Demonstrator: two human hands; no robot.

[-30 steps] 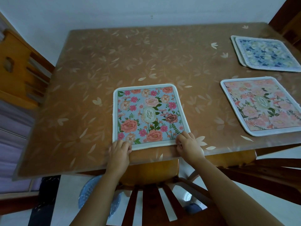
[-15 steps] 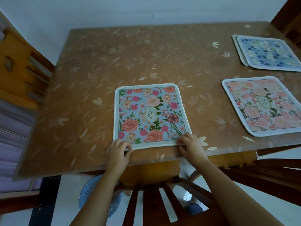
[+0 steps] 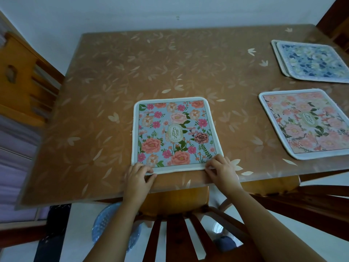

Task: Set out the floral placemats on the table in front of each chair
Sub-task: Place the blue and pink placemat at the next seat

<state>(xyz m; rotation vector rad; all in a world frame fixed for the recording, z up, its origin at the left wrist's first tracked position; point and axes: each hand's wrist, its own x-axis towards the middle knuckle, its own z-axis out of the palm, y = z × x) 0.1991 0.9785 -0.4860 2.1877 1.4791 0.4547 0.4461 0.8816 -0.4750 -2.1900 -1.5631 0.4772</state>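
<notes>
A light-blue floral placemat (image 3: 174,132) with pink flowers lies flat near the front edge of the brown table (image 3: 94,114). My left hand (image 3: 138,177) pinches its near left corner and my right hand (image 3: 222,171) pinches its near right corner. A pink floral placemat (image 3: 309,123) lies flat to the right. At the far right sits a small stack of placemats (image 3: 311,62) with a blue floral one on top.
A wooden chair back (image 3: 181,229) stands right below my arms at the table's front edge. Another wooden chair (image 3: 22,80) is at the table's left side, and dark wooden chair parts (image 3: 317,201) show at the right. A blue plastic stool (image 3: 113,229) stands under the table.
The view has shifted slightly. Both hands have stayed on the near corners of the light-blue placemat, which has barely moved.
</notes>
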